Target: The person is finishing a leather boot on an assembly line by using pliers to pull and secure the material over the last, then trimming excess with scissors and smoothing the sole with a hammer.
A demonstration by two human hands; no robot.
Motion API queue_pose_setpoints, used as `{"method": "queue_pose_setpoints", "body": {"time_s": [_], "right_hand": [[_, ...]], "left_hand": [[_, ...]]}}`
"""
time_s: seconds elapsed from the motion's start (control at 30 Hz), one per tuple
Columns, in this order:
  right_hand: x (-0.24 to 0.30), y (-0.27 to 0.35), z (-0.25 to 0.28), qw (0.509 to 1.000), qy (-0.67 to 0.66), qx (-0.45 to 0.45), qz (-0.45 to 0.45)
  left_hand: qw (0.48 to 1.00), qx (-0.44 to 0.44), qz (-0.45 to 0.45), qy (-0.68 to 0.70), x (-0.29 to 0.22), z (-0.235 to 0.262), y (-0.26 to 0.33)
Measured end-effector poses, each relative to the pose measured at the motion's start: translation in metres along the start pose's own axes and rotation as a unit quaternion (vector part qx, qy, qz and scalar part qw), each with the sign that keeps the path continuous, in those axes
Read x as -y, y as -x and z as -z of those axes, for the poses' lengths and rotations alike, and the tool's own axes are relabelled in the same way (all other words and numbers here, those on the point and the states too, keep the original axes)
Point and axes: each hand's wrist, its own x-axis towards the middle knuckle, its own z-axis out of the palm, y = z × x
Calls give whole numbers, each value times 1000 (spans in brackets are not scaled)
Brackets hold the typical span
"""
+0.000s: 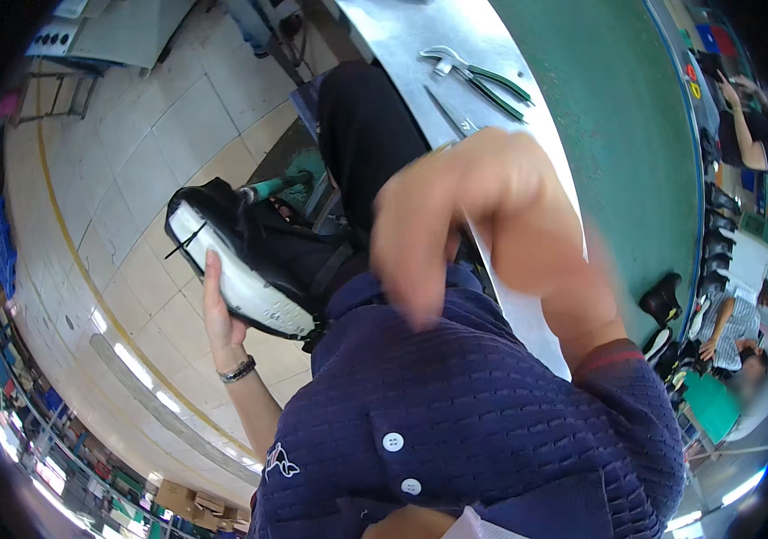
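Observation:
My left hand cups the white sole of a black shoe from below, holding it at the left beside my lap; a beaded bracelet sits on that wrist. The shoe lies on its side with its black upper turned toward my dark trouser leg. My right hand is raised in front of my chest, blurred by motion, its fingers hanging loosely downward with nothing in them. It hovers over the collar of my navy shirt, apart from the shoe.
A metal-topped bench with a green belt runs along my right. Green-handled pliers and a slim metal tool lie on it. Black shoes stand further along; other people work there. Tiled floor is at left.

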Motion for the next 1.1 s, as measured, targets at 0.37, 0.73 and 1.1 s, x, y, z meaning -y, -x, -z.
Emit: {"method": "queue_pose_setpoints", "body": {"time_s": [0.37, 0.73, 1.1], "right_hand": [[-44, 175, 142, 559, 753, -159, -309], [-43, 34, 9, 822, 54, 11, -567], [-95, 22, -59, 755, 23, -4, -655]], "left_hand": [[913, -115, -236, -311, 14, -26, 29], [956, -89, -240, -142, 22, -24, 29], [841, -179, -415, -297, 27, -37, 20]]}}
